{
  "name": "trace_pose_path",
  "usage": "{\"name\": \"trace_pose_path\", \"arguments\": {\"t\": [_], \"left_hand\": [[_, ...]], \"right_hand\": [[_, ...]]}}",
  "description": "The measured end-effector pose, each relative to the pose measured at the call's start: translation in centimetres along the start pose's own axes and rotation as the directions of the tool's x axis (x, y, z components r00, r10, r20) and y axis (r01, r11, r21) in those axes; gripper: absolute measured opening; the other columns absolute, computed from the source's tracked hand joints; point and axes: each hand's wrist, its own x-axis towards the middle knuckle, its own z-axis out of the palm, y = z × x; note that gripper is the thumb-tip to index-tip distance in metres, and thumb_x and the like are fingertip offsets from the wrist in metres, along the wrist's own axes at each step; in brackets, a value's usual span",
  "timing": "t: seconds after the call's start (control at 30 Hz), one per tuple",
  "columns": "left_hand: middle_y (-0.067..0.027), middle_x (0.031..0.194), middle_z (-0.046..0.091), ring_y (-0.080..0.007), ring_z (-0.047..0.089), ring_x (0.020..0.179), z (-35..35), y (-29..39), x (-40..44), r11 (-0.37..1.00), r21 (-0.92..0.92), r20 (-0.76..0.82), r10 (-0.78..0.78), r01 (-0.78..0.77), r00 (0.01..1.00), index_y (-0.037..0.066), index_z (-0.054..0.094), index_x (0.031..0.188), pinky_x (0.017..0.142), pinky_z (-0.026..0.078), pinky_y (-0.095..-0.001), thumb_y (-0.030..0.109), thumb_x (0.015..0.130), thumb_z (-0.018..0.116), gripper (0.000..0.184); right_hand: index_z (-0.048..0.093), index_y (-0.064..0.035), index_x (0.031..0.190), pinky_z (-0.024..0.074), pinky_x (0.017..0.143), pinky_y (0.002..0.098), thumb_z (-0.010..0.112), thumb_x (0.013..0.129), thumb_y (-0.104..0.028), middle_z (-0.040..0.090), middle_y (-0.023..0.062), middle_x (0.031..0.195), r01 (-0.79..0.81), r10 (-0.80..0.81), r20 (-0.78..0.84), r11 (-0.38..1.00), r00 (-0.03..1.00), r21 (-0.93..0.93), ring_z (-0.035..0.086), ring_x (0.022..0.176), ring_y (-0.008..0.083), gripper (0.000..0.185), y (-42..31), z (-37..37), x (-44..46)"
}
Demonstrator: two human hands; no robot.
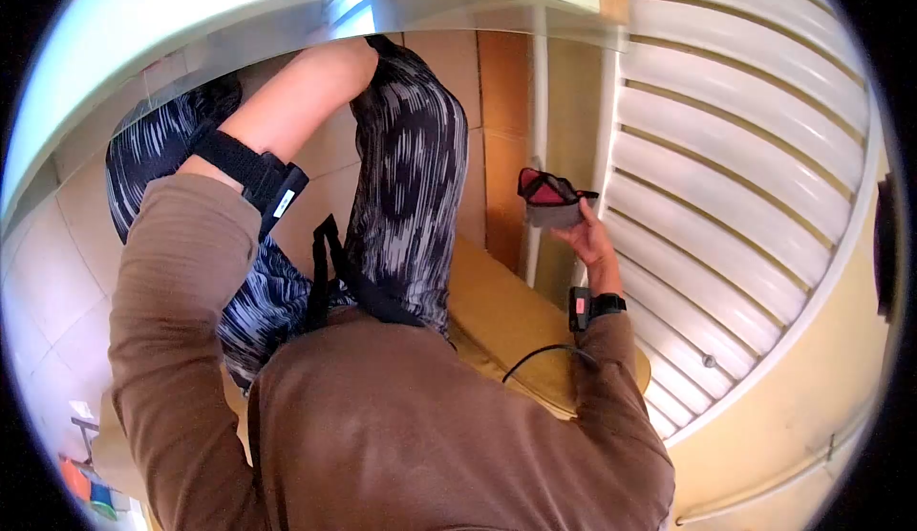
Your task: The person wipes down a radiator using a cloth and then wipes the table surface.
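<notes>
3 o'clock: right hand (pixel 593 242) pinching what may be a pouch (pixel 554 216), fingers partly curled | risk: slack grip dropping it by radiator (pixel 712 139) | left hand: hidden, fingers untellable

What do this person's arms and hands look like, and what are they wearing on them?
Both arms have long brown sleeves. The left arm has a wide black strap carrying a dark device with a white label. The right wrist has a black band and a small dark box with a reddish label. The right hand is ungloved; the left is hidden.
</notes>
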Motion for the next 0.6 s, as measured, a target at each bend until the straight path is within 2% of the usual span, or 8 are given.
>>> {"name": "trace_pose_path", "arguments": {"t": [0.07,0.17,0.23,0.3,0.43,0.5,0.57,0.6], "left_hand": [[-0.0204,0.091,0.061,-0.036,0.06,0.088,0.2,-0.4,0.0,0.999,0.01,-0.005,0.036,-0.036,0.999,0.003,0.056,0.111,0.073,0.049,-0.0442,0.003,0.086,0.041,0.029],[-0.0202,0.091,0.062,-0.0363,0.06,0.087,-1.6,1.5,0.9,0.993,0.024,-0.041,0.119,-0.118,0.992,0.003,0.056,0.111,0.072,0.049,-0.0447,0.004,0.087,0.04,0.029],[-0.0197,0.089,0.062,-0.0362,0.061,0.084,-3.4,2.6,-0.4,0.992,0.061,-0.011,0.11,-0.109,0.994,0.003,0.056,0.111,0.07,0.05,-0.044,0.004,0.086,0.042,0.029],[-0.0195,0.088,0.062,-0.0362,0.061,0.083,-4.1,3.1,-0.7,0.991,0.091,0.009,0.102,-0.102,0.995,0.003,0.056,0.112,0.069,0.05,-0.0437,0.004,0.085,0.044,0.029],[-0.0192,0.087,0.062,-0.0357,0.061,0.082,-4.0,3.1,-0.5,0.963,0.218,0.119,0.133,-0.156,0.984,0.002,0.054,0.113,0.067,0.05,-0.0434,0.004,0.086,0.042,0.03],[-0.0191,0.087,0.062,-0.0354,0.061,0.082,-4.4,3.1,-0.7,0.962,0.225,0.102,0.138,-0.158,0.985,0.002,0.054,0.114,0.068,0.05,-0.0432,0.004,0.086,0.042,0.03],[-0.019,0.088,0.062,-0.0352,0.061,0.083,-5.0,3.4,-0.9,0.988,0.128,0.111,0.073,-0.087,0.991,0.002,0.055,0.112,0.069,0.05,-0.0425,0.002,0.084,0.043,0.031],[-0.0191,0.089,0.062,-0.035,0.061,0.083,-4.4,3.1,-0.7,0.98,0.168,0.07,0.094,-0.105,0.993,0.003,0.055,0.111,0.07,0.05,-0.0426,0.002,0.083,0.044,0.03]], "right_hand": [[0.045,-0.0041,0.119,0.0433,0.092,0.0431,0.052,0.09,-0.035,0.052,0.012,0.12,0.128,-0.131,-0.004,0.956,0.991,0.263,0.051,0.109,0.0265,0.043,0.0,1.3,-0.3],[0.045,-0.001,0.116,0.0457,0.088,0.0438,0.049,0.092,-0.026,0.05,0.0137,0.117,0.319,-0.11,-0.388,0.784,0.915,0.532,0.051,0.103,0.0283,0.035,1.1,1.2,2.2],[0.044,-0.0004,0.116,0.0467,0.085,0.0431,0.047,0.093,-0.023,0.049,0.0146,0.118,0.417,-0.127,-0.503,0.744,0.855,0.521,0.051,0.101,0.0289,0.032,0.1,3.1,2.5],[0.043,-0.0016,0.117,0.0471,0.084,0.0431,0.045,0.093,-0.019,0.049,0.0144,0.118,0.617,-0.217,-0.602,0.496,0.769,0.611,0.051,0.101,0.0291,0.03,-1.8,5.5,2.7],[0.042,-0.0032,0.116,0.0467,0.083,0.0414,0.057,0.084,-0.007,0.051,0.0143,0.114,0.822,-0.449,-0.744,0.52,0.495,0.233,0.052,0.101,0.029,0.036,-7.8,9.6,3.7],[0.044,0.0001,0.113,0.0465,0.079,0.036,0.059,0.082,-0.007,0.052,0.013,0.108,0.885,-0.688,-0.681,0.448,0.25,-0.128,0.053,0.097,0.0247,0.035,-10.3,9.8,6.1],[0.047,0.0012,0.113,0.0428,0.085,0.0359,0.062,0.079,-0.008,0.052,0.0165,0.111,0.593,-0.75,-0.661,0.517,-0.033,-0.617,0.053,0.097,0.0306,0.038,-12.4,10.6,7.6],[0.049,0.0011,0.112,0.04,0.089,0.0372,0.061,0.075,-0.004,0.052,0.0188,0.111,0.634,-0.708,-0.703,0.515,-0.064,-0.577,0.051,0.101,0.0319,0.039,-12.5,10.6,8.7]]}}
